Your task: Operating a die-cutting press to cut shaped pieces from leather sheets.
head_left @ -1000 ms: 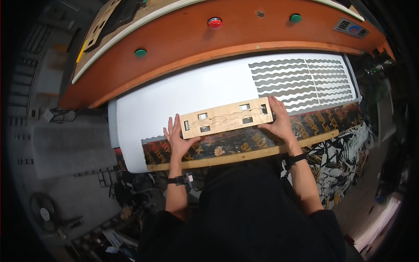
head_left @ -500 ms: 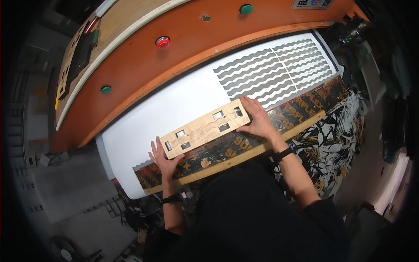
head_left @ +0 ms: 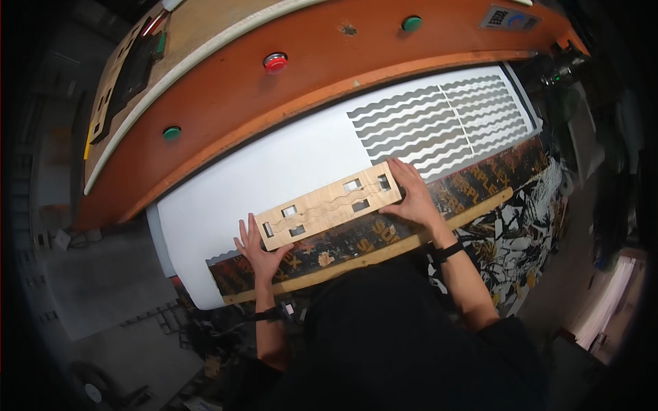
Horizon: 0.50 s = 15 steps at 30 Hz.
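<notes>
Two dark wristbands (head_left: 447,251) were on, one per arm. One wooden strip (head_left: 480,208) edged one dark board (head_left: 346,249). Left hand (head_left: 264,257) and right hand (head_left: 416,202) each gripped one end of one plywood plate (head_left: 325,211), six rectangular cutouts. Plate overlapped the dark board and one white sheet's (head_left: 274,168) near edge. Sheet had two blocks of wavy slots (head_left: 404,130), right side. Beyond: one orange beam (head_left: 219,106) carried one red button (head_left: 275,64), two green buttons (head_left: 412,24).

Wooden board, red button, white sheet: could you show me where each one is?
Wooden board (head_left: 325,209): head view, middle of its top face.
Red button (head_left: 275,64): head view, on its rounded cap.
White sheet (head_left: 288,161): head view, on a blank, uncut stretch.
</notes>
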Available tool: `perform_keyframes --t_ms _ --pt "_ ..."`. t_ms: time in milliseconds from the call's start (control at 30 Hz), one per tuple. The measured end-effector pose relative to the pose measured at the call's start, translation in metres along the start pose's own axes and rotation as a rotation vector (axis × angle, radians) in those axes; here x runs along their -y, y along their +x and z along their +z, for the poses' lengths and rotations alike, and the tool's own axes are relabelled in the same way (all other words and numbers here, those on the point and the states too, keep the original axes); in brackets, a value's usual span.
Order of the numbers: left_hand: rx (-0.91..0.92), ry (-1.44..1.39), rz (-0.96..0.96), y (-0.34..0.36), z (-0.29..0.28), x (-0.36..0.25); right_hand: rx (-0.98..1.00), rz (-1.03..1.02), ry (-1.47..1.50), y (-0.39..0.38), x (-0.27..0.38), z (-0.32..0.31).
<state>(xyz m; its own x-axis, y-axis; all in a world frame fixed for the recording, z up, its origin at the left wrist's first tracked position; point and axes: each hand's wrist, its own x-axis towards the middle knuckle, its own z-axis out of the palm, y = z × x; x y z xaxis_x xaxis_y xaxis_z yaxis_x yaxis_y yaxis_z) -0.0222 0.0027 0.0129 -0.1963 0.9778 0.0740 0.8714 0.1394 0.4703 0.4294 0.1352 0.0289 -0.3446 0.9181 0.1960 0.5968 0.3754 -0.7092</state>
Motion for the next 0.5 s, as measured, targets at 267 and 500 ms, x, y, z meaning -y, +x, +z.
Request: perform_keyframes --t_ms 267,500 --pt "0.007 -0.044 0.005 -0.015 -0.013 -0.005 -0.052 0.092 0.063 -0.011 0.013 -0.019" --pt "-0.442 -0.09 -0.025 -0.145 0.006 -0.019 -0.175 0.213 -0.221 -0.137 -0.009 -0.027"
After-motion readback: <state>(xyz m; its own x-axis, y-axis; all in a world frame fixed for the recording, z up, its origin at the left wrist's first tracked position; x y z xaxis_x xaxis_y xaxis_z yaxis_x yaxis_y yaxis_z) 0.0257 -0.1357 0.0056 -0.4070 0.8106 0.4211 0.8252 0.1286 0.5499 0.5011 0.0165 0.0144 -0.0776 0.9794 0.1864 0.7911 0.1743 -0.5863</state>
